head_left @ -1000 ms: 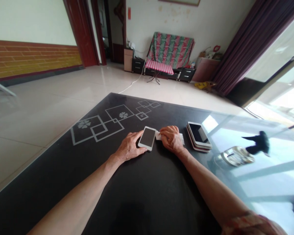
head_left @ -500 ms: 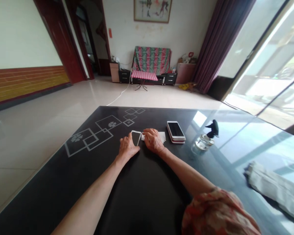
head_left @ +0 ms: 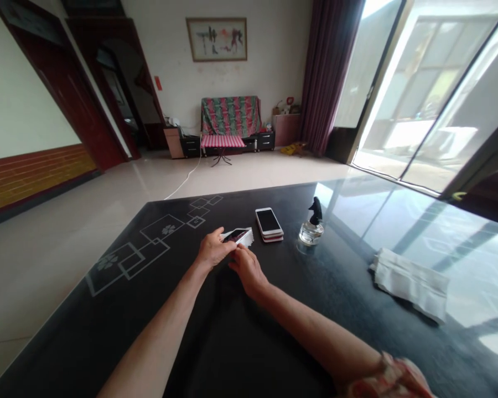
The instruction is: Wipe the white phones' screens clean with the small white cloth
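Head | phone stack (head_left: 269,224) + glass bottle (head_left: 311,231) nr hands | folded cloth (head_left: 410,282) far R

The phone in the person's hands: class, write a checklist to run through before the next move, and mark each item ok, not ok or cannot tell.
1. Left hand has hold of the phone: ok, fingers are on its near edge.
2. Right hand is close enough to help: ok, its fingertips reach just under the phone.
3. White cloth is within reach: ok, it lies directly under the phone.
4. Phone lies flat on the table: not ok, its near edge looks tilted up.
5. Stacked phones are out of the way: ok, apart to the right.
6. Phone screen is clean: cannot tell.
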### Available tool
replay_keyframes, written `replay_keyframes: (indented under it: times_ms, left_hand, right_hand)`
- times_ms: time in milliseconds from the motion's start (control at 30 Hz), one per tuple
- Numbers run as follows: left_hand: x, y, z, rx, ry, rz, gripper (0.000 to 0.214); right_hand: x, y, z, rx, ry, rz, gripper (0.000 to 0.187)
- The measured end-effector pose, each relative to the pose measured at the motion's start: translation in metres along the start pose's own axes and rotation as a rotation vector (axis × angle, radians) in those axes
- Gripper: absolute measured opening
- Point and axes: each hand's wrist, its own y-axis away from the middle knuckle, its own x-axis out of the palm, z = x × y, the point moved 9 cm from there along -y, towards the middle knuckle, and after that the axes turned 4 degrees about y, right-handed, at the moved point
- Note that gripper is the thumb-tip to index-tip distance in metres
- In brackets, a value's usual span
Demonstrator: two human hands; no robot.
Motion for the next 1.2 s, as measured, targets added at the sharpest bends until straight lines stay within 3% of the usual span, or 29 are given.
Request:
replay_keyframes:
  times_ms: [67, 200, 333, 467, 600, 700, 867, 1200]
  left_hand:
    - [0.025, -0.007, -0.027, 0.078, -0.035, 0.067, 0.072]
    - [0.064, -0.030, -0.076, 0.162, -0.207, 0.024, 0.070]
    - [0.101, -0.056, -0.100, 0.189, -0.313, -0.025, 0.065]
    - [0.123, -0.073, -0.094, 0.149, -0.382, -0.068, 0.050]
    - [0.135, -0.075, -0.084, 0.135, -0.415, -0.095, 0.047]
    - [0.142, -0.074, -0.079, 0.141, -0.412, -0.089, 0.048]
    - [0.153, -0.072, -0.069, 0.126, -0.325, -0.016, 0.035]
    - [0.152, -0.068, -0.051, 0.080, -0.271, -0.038, 0.038]
  right_hand:
    - [-0.025, -0.009, 0.011, -0.031, -0.061, -0.043, 0.024]
    - [-0.082, -0.041, 0.028, -0.110, -0.085, -0.202, 0.029]
    - [-0.126, -0.072, 0.036, -0.171, 0.083, -0.354, 0.035]
    - [-0.147, -0.081, 0.043, -0.309, 0.382, -0.434, 0.038]
    - [-0.143, -0.071, 0.057, -0.556, 0.824, -0.478, 0.040]
    - [-0.146, -0.071, 0.053, -0.524, 1.037, -0.511, 0.041]
    - [-0.163, -0.080, 0.035, -0.317, 1.075, -0.536, 0.042]
    - [-0.163, -0.080, 0.036, -0.340, 1.021, -0.501, 0.039]
